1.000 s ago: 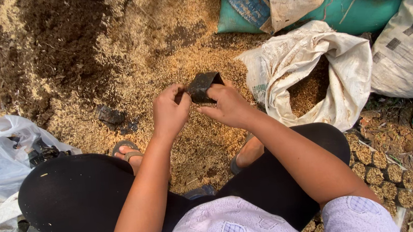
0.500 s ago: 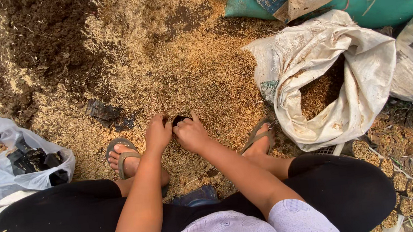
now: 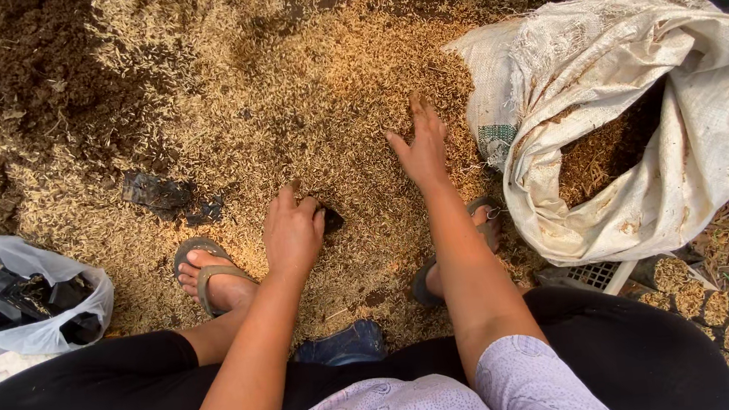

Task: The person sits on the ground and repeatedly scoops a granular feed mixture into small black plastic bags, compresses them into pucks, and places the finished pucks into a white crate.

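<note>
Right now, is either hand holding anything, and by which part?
Left hand grips a small black bag by its top edge, set in the husks. Right hand holds nothing, spread flat on them.

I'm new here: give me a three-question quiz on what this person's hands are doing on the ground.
1. True or false: the right hand lies flat on the husks.
2. What does the left hand hold against the ground?
A) a small black bag
B) a trowel
C) a stone
3. Which sack lies open to the person's right, with husks inside?

Key:
1. True.
2. A.
3. The white sack.
</note>
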